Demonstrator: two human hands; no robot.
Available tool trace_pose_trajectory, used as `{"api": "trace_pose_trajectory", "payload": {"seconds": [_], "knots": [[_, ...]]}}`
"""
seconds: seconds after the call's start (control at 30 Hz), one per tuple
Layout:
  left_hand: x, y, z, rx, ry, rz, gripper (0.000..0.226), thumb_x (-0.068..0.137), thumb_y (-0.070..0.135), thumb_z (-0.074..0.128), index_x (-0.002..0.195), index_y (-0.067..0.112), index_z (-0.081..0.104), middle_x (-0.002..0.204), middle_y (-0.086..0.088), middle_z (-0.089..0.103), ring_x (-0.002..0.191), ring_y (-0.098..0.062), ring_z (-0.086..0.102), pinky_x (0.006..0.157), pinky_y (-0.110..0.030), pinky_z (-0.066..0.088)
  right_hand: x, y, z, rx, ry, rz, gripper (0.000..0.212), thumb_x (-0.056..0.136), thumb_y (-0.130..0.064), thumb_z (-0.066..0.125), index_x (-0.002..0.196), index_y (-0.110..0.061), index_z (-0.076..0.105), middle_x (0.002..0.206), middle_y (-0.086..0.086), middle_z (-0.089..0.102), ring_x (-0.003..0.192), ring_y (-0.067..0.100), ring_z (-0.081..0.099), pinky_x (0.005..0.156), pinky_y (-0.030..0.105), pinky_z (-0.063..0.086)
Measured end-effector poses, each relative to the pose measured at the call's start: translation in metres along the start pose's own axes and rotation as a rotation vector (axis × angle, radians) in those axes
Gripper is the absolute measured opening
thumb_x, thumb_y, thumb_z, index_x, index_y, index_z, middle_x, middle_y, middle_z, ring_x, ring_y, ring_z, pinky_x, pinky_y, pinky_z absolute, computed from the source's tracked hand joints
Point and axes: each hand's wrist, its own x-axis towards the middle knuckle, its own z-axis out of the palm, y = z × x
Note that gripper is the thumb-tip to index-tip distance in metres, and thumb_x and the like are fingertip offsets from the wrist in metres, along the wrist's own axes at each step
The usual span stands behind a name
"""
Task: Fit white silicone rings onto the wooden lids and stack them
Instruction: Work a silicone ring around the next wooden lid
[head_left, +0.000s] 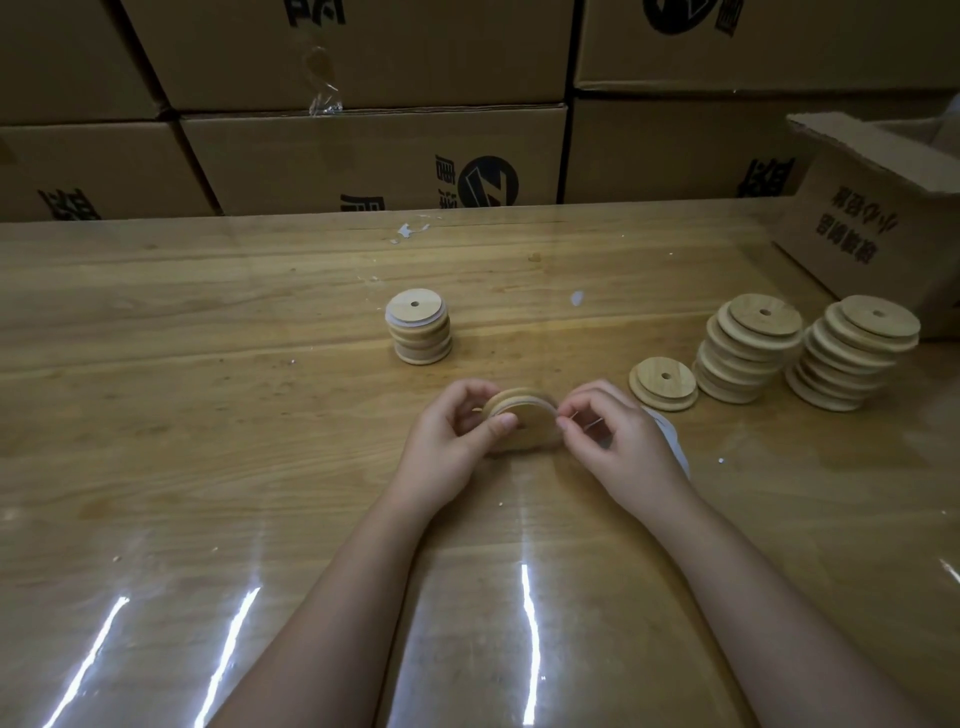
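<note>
Both hands (524, 441) pinch one wooden lid (524, 421), table edges distant.

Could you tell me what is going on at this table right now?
A person is holding a wooden lid in both hands, the left hand gripping it while the right hand works a white ring around it. A short finished stack stands beyond; two taller stacks and a single lid wait on the right.

Dim, warm-toned view with soft detail throughout, white streaks of overhead glare on the glossy desk (218, 467) nearest the camera, and wide-angle bending toward the edges.
</note>
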Motion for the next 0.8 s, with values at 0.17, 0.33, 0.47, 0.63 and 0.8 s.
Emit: {"api": "trace_pose_trajectory", "payload": {"seconds": [0.17, 0.33, 0.47, 0.63, 0.8], "knots": [[0.0, 0.004, -0.003, -0.187, 0.015, -0.047, 0.016, 0.082, 0.003, 0.062, 0.095, 0.011, 0.055, 0.077, 0.009, 0.069, 0.073, -0.006, 0.066, 0.058, -0.025, 0.057, 0.0, 0.0, 0.0, 0.007, -0.044, 0.042, 0.012, 0.084, 0.002, 0.063, 0.079, -0.009, 0.062, 0.085, -0.001, 0.058, 0.073, 0.011, 0.053, 0.065, 0.011, 0.038], [0.0, 0.008, -0.001, -0.227, 0.025, -0.111, 0.031, 0.073, 0.022, 0.066, 0.099, 0.01, 0.056, 0.072, -0.001, 0.069, 0.056, -0.016, 0.064, 0.045, -0.025, 0.054, -0.001, -0.003, -0.001, 0.168, -0.027, 0.142, 0.015, 0.091, -0.006, 0.056, 0.086, -0.02, 0.06, 0.078, -0.006, 0.06, 0.068, 0.003, 0.055, 0.064, 0.012, 0.04], [0.001, 0.006, 0.001, -0.217, 0.04, -0.116, 0.031, 0.073, 0.026, 0.066, 0.098, 0.012, 0.055, 0.069, 0.0, 0.068, 0.053, -0.015, 0.063, 0.045, -0.024, 0.054, 0.0, -0.008, 0.003, 0.365, -0.048, 0.267, 0.015, 0.092, -0.013, 0.056, 0.103, -0.023, 0.059, 0.081, -0.005, 0.064, 0.069, 0.003, 0.061, 0.062, 0.013, 0.046], [0.005, 0.005, -0.005, -0.337, 0.025, -0.171, 0.025, 0.079, 0.023, 0.061, 0.1, 0.011, 0.06, 0.079, -0.004, 0.07, 0.064, -0.013, 0.066, 0.048, -0.02, 0.053, 0.004, -0.012, 0.009, 0.495, 0.019, 0.381, 0.013, 0.092, -0.007, 0.055, 0.101, -0.015, 0.06, 0.076, -0.002, 0.066, 0.062, 0.005, 0.062, 0.057, 0.016, 0.049], [0.005, 0.007, -0.01, -0.414, -0.019, -0.192, 0.026, 0.079, 0.02, 0.059, 0.104, 0.011, 0.062, 0.086, 0.0, 0.073, 0.07, -0.012, 0.069, 0.051, -0.02, 0.055, 0.004, -0.013, 0.008, 0.562, 0.022, 0.384, 0.015, 0.091, -0.005, 0.055, 0.098, -0.018, 0.059, 0.08, 0.004, 0.066, 0.063, 0.008, 0.063, 0.058, 0.018, 0.052]]}}
